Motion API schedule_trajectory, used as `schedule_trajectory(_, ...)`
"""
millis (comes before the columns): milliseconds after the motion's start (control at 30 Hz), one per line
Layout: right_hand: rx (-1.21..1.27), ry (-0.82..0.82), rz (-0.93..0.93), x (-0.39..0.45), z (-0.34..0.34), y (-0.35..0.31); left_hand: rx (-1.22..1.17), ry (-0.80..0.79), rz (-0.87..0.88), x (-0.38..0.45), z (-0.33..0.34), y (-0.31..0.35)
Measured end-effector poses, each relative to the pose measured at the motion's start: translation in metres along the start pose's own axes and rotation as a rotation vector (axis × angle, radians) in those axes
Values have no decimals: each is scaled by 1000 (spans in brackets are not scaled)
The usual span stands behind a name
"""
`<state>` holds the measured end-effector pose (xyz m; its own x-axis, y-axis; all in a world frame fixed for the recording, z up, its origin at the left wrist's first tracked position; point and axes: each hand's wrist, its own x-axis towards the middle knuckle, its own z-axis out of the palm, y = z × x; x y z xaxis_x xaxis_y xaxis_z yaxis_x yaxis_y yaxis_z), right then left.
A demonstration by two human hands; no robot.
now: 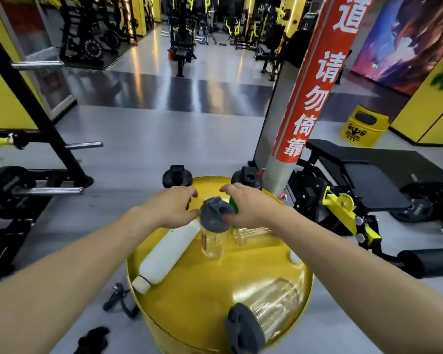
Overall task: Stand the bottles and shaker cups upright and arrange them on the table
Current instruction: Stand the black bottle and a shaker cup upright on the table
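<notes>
At frame centre, both hands met around an upright clear shaker cup (213,237) with a grey lid on the round yellow table (202,297). The left hand (170,206) had its grip spread beside the lid; the right hand (251,204) pinched a green-capped bottle (233,204). A white bottle (168,254) lay left; another clear shaker cup (264,315) lay at lower right.
</notes>
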<state>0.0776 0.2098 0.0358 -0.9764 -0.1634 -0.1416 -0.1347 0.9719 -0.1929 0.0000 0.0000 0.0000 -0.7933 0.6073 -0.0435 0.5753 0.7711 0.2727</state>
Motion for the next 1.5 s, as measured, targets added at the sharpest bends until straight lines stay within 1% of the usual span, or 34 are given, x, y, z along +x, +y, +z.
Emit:
schedule_trajectory(100,-14,-33,-37,23,-7,-5,60,21,-17,23,-9,-23)
schedule_trajectory(167,-16,-88,-32,35,-10,-6,62,26,-14,36,-13,-33)
schedule_trajectory(300,-92,-303,-25,52,-1,-3,58,83,26,55,-9,-49)
schedule_trajectory(367,-63,-376,-36,55,6,1,64,130,28,63,-5,-56)
schedule_trajectory(500,-6,-396,-60,60,11,7,105,149,-13,80,3,-70)
schedule_trajectory(567,23,-389,-73,62,10,7,64,114,-54,89,5,-79)
schedule_trajectory(700,6,-447,-83,65,12,1,-2,4,-86,101,14,-91)
schedule_trajectory(800,-52,-470,-89,65,12,-1,18,52,-72,103,21,-93)
schedule_trajectory(933,-112,-455,-91,70,12,1,34,82,-63,104,23,-94)
schedule_trajectory(1067,-193,-365,-108,77,5,-2,-31,84,-83,108,19,-96)
schedule_trajectory(1267,-96,-209,36,115,-35,4,-235,51,-212,114,17,-107)
schedule_trajectory(1400,-83,-154,131,153,-40,11,-310,32,-202,114,19,-111)
schedule_trajectory(1500,-146,-146,155,177,-33,16,-365,52,-187,114,24,-114)
